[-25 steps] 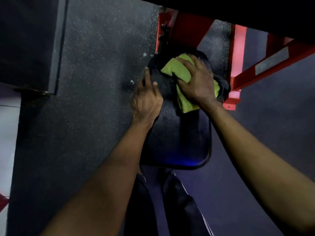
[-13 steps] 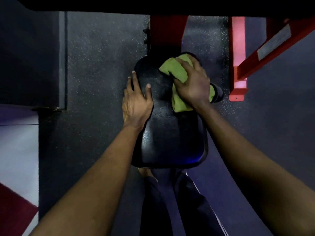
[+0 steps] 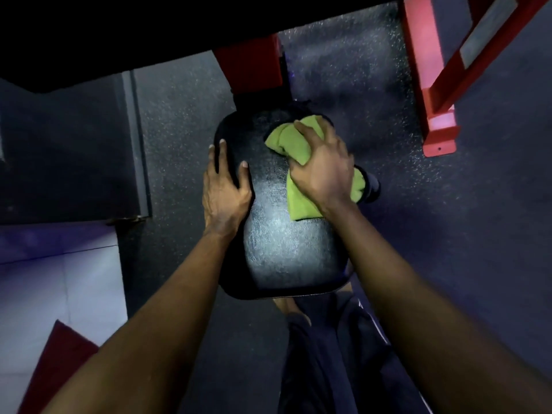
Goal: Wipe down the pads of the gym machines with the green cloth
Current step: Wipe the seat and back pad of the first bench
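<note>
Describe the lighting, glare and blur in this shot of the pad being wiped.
Head view: dim overall, with a dark band blacking out the top. Head view: a pale glare patch sits on the near half of the black pad. Head view: the right hand and green cloth look slightly soft, and the floor speckles are smeared.

No text can be read; the pale plate (image 3: pixel 485 31) on the red frame (image 3: pixel 418 55) is blurred.
</note>
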Demonstrator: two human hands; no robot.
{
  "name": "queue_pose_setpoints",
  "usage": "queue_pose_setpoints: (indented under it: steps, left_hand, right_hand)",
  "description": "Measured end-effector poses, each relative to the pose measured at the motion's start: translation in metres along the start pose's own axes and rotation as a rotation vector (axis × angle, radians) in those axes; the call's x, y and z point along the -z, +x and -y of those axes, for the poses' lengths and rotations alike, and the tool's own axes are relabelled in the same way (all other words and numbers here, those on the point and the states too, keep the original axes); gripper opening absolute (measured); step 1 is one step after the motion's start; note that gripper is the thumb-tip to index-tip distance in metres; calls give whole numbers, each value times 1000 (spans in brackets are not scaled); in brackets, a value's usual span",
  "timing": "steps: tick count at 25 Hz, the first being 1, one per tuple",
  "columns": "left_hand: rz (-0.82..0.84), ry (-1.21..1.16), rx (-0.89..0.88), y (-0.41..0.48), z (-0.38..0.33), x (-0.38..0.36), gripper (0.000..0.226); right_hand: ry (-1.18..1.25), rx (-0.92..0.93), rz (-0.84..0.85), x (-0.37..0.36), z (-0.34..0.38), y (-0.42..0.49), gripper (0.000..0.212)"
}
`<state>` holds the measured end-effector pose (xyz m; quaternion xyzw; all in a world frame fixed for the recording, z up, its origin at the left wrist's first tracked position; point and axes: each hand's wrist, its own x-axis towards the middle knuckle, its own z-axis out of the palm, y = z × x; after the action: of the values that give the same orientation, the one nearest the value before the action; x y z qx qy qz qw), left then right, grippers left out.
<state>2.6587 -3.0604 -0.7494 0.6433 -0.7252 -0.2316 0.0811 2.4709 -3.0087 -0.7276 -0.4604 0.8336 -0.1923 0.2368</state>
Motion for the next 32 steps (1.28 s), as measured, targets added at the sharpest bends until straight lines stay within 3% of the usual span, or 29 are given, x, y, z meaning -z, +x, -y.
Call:
queue_pose_setpoints:
  steps: [4,9,15,20,24,27,32]
  left_hand:
    - [4,-9,9,0,-2,3,65]
    - [-8,0,21,0,-4,5,65]
    - [-12,-1,19,-2,-5,3,65]
    - [-72,-228,133,-3,1,10,53]
    - [23,-188,137,-18,15,15,50]
    - [15,-206,114,-17,14,17,50]
    - [66,-233,119,-16,18,18,50]
  right_hand:
    - [93,41,16,8,-24,-70,78]
    - [210,-93,38,7,-55,-153,83]
    - [192,-39,25,7,-29,-44,72]
    - [112,64,91,13,-37,-88,75]
    - [-71,112,50,3,-29,-67,76]
    - [-219,241,43,-8,12,-14,71]
    - [-282,489,207,-1,17,32,67]
